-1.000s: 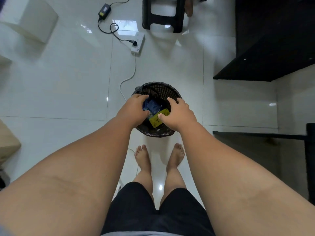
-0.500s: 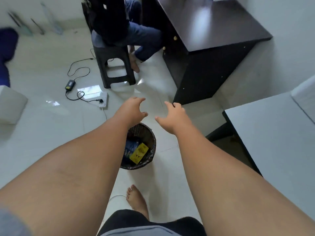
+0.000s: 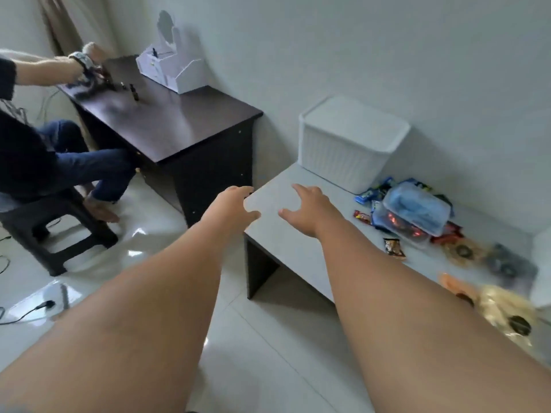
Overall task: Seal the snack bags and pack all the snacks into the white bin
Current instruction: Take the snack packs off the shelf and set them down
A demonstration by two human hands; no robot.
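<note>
As both hands hung empty above the surface, I judged the step in hand to be the reach for a first snack bag. My left hand hovered at the surface's near corner. My right hand was just beside it over bare top. The fingers of each were spread and loosely bent, grasping nothing.

Neither hand was near the work. The snacks lay well to the right: a heap of clear bags, blue packets on the heap's bin side, a small dark packet in front, and ring-snack bags farther along. The nearest of these were too blurred to read. The white bin stood at the back of the surface against the wall, just left of that heap. I could not tell whether its flat top was a lid.

To do this well I would have swung both hands right together and taken the top clear bag first, since it rested on the others. I would have checked its mouth before anything went in the bin. Sealing would want one hand steadying the bag while the other pinched along the strip, with the air pressed out first. Beyond, a seated person worked at a dark desk, apart from all this.
</note>
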